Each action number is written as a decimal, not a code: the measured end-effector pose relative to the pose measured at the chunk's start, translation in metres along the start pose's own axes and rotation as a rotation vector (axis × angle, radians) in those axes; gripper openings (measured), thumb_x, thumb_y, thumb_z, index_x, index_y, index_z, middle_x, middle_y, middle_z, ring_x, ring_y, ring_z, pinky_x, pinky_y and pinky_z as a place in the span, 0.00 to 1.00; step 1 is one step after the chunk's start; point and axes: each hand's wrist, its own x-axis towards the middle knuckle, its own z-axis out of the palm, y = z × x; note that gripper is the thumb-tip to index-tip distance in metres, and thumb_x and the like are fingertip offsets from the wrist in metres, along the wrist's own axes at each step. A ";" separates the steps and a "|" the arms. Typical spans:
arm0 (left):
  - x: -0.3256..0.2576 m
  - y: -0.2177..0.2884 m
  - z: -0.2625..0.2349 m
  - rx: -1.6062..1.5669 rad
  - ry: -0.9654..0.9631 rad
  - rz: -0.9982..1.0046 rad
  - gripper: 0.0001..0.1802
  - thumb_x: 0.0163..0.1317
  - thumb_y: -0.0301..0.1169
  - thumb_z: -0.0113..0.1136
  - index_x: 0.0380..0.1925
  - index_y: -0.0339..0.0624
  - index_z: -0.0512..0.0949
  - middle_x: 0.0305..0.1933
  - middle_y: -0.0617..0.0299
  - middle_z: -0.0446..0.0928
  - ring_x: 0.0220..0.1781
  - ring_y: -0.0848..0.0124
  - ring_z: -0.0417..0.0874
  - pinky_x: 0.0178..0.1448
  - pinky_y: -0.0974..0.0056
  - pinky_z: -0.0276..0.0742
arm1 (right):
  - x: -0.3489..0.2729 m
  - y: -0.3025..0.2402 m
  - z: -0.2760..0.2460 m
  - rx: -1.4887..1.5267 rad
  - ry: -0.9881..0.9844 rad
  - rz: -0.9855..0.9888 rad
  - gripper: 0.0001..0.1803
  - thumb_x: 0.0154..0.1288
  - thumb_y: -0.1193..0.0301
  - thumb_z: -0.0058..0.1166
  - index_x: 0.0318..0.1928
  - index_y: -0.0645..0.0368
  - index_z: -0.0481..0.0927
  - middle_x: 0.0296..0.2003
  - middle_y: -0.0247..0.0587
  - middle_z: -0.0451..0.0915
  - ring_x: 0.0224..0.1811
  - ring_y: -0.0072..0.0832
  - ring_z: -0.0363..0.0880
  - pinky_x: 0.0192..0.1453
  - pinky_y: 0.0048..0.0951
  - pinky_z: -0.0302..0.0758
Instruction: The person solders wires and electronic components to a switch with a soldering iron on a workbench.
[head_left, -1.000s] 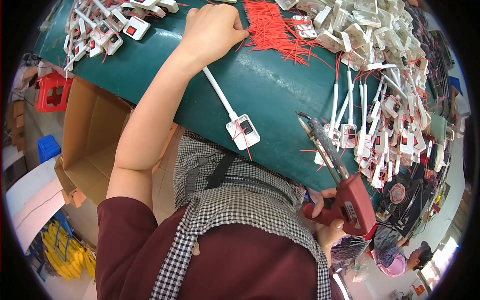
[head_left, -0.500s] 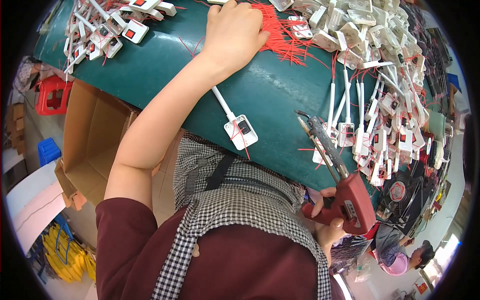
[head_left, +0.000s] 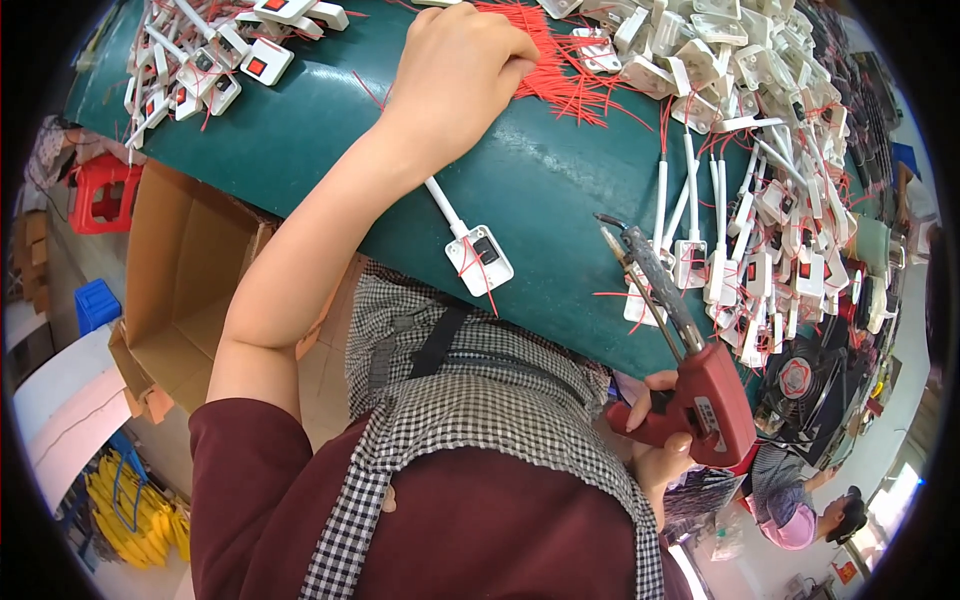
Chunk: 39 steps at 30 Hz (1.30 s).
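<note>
My left hand [head_left: 450, 85] is over the green table beside a heap of short red wires [head_left: 548, 60]. Its fingers curl together with their tips hidden beneath, so I cannot see what they hold. Below the wrist lies a white switch housing [head_left: 480, 262] with a black switch, thin red wires and a white tube running up under my arm. My right hand [head_left: 655, 425] grips the red handle of a soldering gun [head_left: 705, 405] at the lower right. Its metal tip and feed tube point up and left, apart from that housing.
Wired white switch housings [head_left: 800, 270] crowd the right side of the green table [head_left: 330, 130]. Bare white casings [head_left: 700, 50] are heaped behind them. Finished-looking switch units [head_left: 205, 70] lie far left. An open cardboard box [head_left: 190, 270] stands left of me; another person [head_left: 790, 500] sits at lower right.
My left hand has shifted slightly toward me, and its wrist has come a little left over the table. The soldering gun has tilted a little in my right hand.
</note>
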 end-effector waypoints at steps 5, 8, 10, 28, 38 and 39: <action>-0.052 0.033 -0.041 -0.198 -0.049 -0.043 0.03 0.52 0.29 0.61 0.25 0.43 0.79 0.27 0.65 0.75 0.38 0.63 0.74 0.48 0.59 0.64 | -0.005 0.002 -0.006 0.009 -0.014 0.042 0.53 0.46 0.37 0.62 0.57 0.72 0.63 0.45 0.53 0.76 0.24 0.24 0.74 0.25 0.23 0.72; -0.084 0.056 -0.054 -0.325 -0.184 -0.290 0.05 0.45 0.23 0.63 0.22 0.43 0.76 0.29 0.65 0.71 0.39 0.65 0.72 0.47 0.60 0.64 | -0.009 0.003 -0.006 0.020 -0.054 0.133 0.52 0.46 0.38 0.63 0.57 0.70 0.65 0.43 0.52 0.77 0.24 0.24 0.75 0.27 0.23 0.72; -0.097 0.065 -0.053 -0.397 -0.160 -0.291 0.08 0.43 0.22 0.64 0.23 0.42 0.74 0.32 0.64 0.71 0.41 0.63 0.72 0.47 0.60 0.65 | -0.007 0.002 -0.008 -0.002 -0.096 0.138 0.52 0.45 0.38 0.64 0.57 0.70 0.65 0.42 0.50 0.78 0.25 0.24 0.76 0.28 0.23 0.72; -0.119 0.076 -0.043 -0.324 -0.168 -0.319 0.07 0.44 0.20 0.61 0.23 0.41 0.73 0.39 0.61 0.80 0.54 0.59 0.79 0.61 0.48 0.64 | -0.005 0.013 -0.014 -0.213 -0.334 0.039 0.49 0.51 0.42 0.62 0.61 0.70 0.64 0.28 0.42 0.80 0.24 0.25 0.78 0.30 0.24 0.74; -0.120 0.076 -0.042 -0.316 -0.148 -0.308 0.08 0.44 0.21 0.62 0.21 0.44 0.72 0.38 0.64 0.79 0.54 0.62 0.79 0.61 0.47 0.62 | -0.003 0.022 -0.018 -0.211 -0.374 -0.011 0.47 0.51 0.46 0.64 0.61 0.69 0.64 0.32 0.45 0.81 0.25 0.27 0.79 0.32 0.25 0.76; -0.120 0.076 -0.042 -0.315 -0.140 -0.302 0.09 0.44 0.22 0.63 0.21 0.44 0.71 0.37 0.64 0.79 0.53 0.63 0.79 0.60 0.46 0.61 | -0.004 0.021 -0.019 -0.213 -0.372 -0.010 0.47 0.51 0.46 0.64 0.61 0.69 0.64 0.32 0.45 0.81 0.25 0.27 0.79 0.32 0.25 0.76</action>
